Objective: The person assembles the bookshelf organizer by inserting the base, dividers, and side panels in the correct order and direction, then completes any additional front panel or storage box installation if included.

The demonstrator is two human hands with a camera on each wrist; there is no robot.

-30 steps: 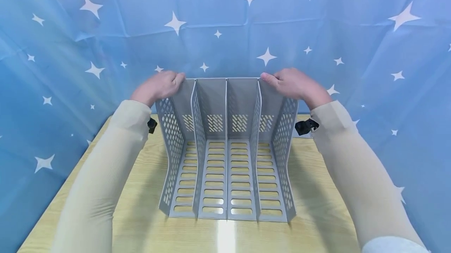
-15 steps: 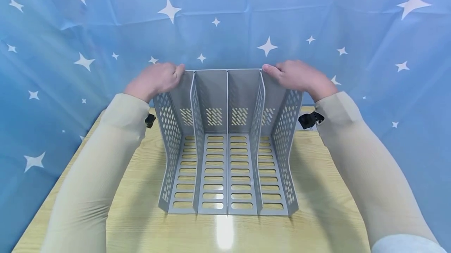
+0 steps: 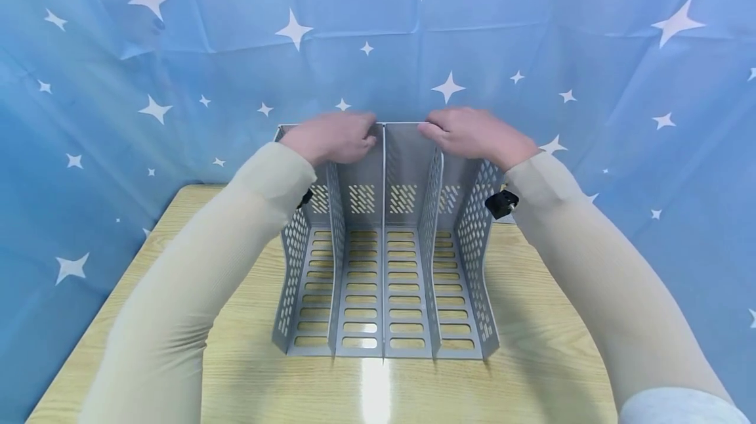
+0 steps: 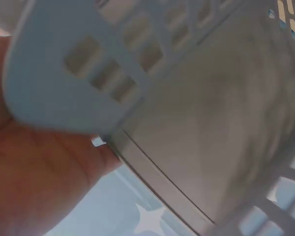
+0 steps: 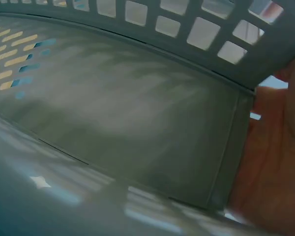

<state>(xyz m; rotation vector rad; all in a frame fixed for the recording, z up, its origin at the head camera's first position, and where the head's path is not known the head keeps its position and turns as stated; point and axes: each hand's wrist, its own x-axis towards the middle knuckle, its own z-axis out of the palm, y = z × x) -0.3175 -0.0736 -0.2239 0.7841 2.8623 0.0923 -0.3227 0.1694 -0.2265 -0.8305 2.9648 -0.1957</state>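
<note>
A grey plastic file rack [image 3: 407, 155] with several side-by-side compartments stands upright on the table, its open front facing me. Its side walls and dividers are perforated, and the bottom is slotted. My left hand [image 3: 339, 137] grips the top back edge around the left inner divider; in the left wrist view the palm [image 4: 44, 172] lies by that divider's rounded corner. Over the top back edge near the right inner divider, my right hand [image 3: 472, 135] holds on, and its palm [image 5: 275, 152] shows against the rim in the right wrist view. Fingertips behind the panel are hidden.
The wood-grain table [image 3: 248, 378] extends around the rack. Behind it hangs a blue curtain [image 3: 378, 10] with white stars, close to the rack's back. A black wrist camera [image 3: 502, 203] sits under the right cuff, partly covering a pale flat thing [image 3: 506, 219] behind the rack.
My left hand has shifted right along the top edge, from the rack's left corner to the left inner divider. My right hand has slid slightly left. The rack stays about where it was.
</note>
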